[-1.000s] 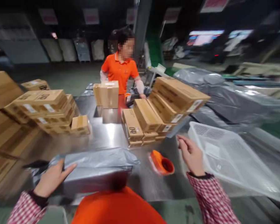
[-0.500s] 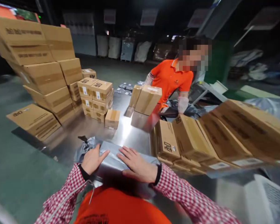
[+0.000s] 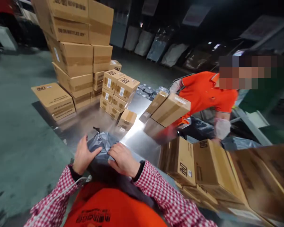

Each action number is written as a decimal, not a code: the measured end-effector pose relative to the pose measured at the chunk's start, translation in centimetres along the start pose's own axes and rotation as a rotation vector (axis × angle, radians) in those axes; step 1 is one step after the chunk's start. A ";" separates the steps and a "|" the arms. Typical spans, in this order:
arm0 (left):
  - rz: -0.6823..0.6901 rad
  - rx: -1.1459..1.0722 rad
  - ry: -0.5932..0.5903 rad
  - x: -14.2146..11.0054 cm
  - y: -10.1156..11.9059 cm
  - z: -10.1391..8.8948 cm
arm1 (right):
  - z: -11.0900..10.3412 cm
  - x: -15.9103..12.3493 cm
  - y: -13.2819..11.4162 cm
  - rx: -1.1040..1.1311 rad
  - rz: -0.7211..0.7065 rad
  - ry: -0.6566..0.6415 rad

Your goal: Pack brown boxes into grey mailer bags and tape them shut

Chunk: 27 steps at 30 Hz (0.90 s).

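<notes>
In the head view, the grey plastic bag (image 3: 102, 138) is shiny and much wrinkled at its far end, where a small black piece (image 3: 96, 129) sticks up; its near part is dark. It lies at the near edge of the counter (image 3: 140, 138), between the two hands. The left hand (image 3: 82, 157) is spread, its thumb on the plastic. The right hand (image 3: 125, 160) has bent fingers over the bag; whether it grips, I cannot tell.

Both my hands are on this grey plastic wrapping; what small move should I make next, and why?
I'd probably smooth down the crumpled end of the grey plastic wrapping, since it looks bunched up between your left hand and right hand, both within easy reach.
</notes>
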State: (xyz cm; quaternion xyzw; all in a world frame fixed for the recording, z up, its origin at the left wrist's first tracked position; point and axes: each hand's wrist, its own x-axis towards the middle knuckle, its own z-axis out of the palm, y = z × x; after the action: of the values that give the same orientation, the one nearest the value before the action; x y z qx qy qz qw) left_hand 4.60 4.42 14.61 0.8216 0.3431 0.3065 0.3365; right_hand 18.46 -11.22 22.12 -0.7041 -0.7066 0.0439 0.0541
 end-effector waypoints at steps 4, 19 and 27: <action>-0.029 -0.055 -0.166 2.2 0.6 1.2 | -0.1 -0.1 -0.2 -0.076 -0.031 -0.001; 0.501 -0.071 -0.419 0.3 -0.5 2.8 | -1.2 -0.4 0.7 0.178 -0.023 0.121; 0.438 -0.208 -0.336 0.7 -1.3 2.1 | -2.8 2.6 -1.4 -0.177 0.047 -0.299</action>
State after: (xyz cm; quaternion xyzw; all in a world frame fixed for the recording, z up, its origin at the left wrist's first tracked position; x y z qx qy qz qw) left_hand 6.08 4.92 12.54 0.8765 0.0638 0.2650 0.3968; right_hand 17.46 -8.67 25.08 -0.7082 -0.6911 0.0871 -0.1150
